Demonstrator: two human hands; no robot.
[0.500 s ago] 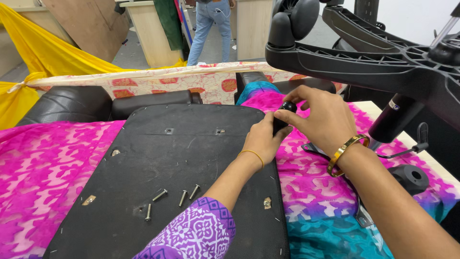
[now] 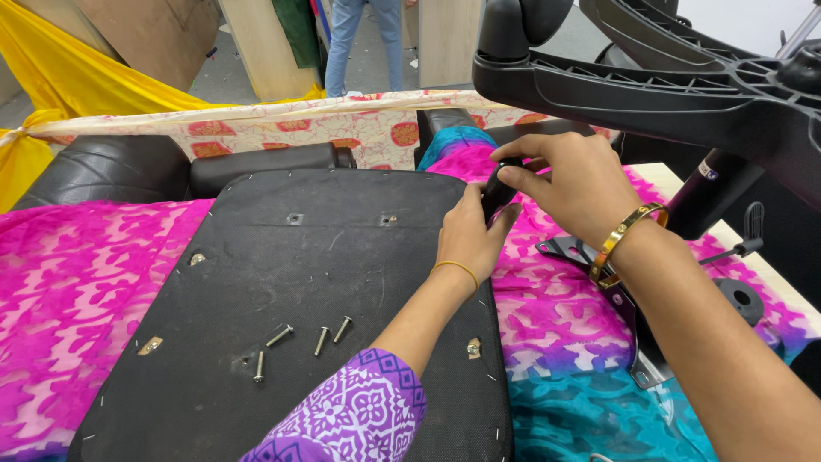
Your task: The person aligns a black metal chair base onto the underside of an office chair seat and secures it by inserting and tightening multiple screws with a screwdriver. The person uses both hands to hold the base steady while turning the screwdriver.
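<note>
An upturned black chair seat [image 2: 299, 282] lies on a pink and teal patterned cloth [image 2: 77, 291]. Several loose silver bolts [image 2: 308, 338] rest on its underside. At the seat's far right edge, my left hand [image 2: 469, 235] and my right hand [image 2: 569, 184] both grip a small black part [image 2: 498, 190], perhaps an armrest piece. A gold bangle circles my right wrist and a thin one my left. My left sleeve is purple with a white pattern.
A black star-shaped chair base [image 2: 667, 81] hangs over the upper right, with its gas cylinder [image 2: 710, 192]. A metal seat mechanism [image 2: 616, 299] lies under my right forearm. Black chair back [image 2: 111, 167] sits behind. A person in jeans [image 2: 355, 38] stands far back.
Both hands stay at the seat's right edge on the black part; my right fingers have shifted slightly over it. The bolts have not moved.
</note>
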